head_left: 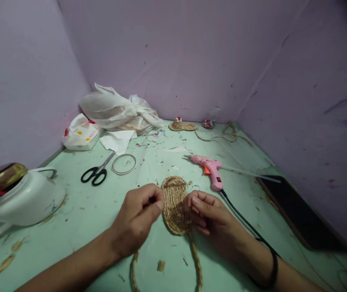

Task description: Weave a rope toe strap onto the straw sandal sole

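Note:
A small slipper-shaped piece of coiled straw rope (177, 222) is between my hands, over the near middle of the table. My left hand (141, 217) is closed, thumb and forefinger pinching at the piece's left edge. At its right edge, my right hand (208, 213) has its fingers curled and thumb against the forefinger; what lies between these fingertips is hidden. A length of straw rope (195, 259) trails from the piece's lower right toward me. More rope (133, 269) shows below my left hand.
A pink glue gun (212, 168) lies right of centre, its cord passing my right forearm. Black-handled scissors (98, 172) and a ring (123, 164) are on the left. Farther back are a plastic bag (118, 107), a beaded straw slipper (182, 126) and a bead jar (210, 121).

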Action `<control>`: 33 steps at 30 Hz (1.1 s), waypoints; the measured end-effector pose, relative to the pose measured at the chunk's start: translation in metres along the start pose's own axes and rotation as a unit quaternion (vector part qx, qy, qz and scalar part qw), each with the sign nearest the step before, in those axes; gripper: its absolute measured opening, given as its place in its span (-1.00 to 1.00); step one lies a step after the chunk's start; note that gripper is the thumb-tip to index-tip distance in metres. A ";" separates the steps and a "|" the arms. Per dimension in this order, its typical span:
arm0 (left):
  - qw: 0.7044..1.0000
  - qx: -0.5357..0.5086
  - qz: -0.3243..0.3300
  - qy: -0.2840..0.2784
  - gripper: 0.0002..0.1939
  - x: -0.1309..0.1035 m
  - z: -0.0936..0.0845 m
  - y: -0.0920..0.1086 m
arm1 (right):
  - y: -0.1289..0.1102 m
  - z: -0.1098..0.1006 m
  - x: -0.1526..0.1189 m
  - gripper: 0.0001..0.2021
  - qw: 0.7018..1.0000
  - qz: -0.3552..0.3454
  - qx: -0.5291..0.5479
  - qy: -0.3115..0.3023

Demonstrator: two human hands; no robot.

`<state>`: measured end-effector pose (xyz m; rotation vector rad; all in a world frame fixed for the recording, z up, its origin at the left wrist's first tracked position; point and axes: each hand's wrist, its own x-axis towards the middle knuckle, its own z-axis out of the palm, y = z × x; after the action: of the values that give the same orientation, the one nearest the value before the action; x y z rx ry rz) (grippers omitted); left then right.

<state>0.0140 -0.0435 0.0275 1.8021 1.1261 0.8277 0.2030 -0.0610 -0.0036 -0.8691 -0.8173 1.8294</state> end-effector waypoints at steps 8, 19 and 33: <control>0.958 0.201 -0.104 0.177 -0.65 0.031 -0.032 -0.029 | -0.005 0.009 -0.006 -0.66 0.998 -0.047 -0.026 0.032; 0.982 0.119 -0.144 0.034 -0.88 0.022 0.007 -0.023 | 0.002 0.004 0.000 -0.69 0.990 -0.016 -0.119 0.079; 0.893 0.334 0.279 0.116 -0.78 -0.011 0.036 -0.017 | 0.006 0.008 -0.001 -0.75 0.993 0.081 -0.054 0.071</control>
<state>0.0344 -0.0601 -0.0049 2.7453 1.1360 1.0883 0.1937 -0.0657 -0.0044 -1.1497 -0.7793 1.8524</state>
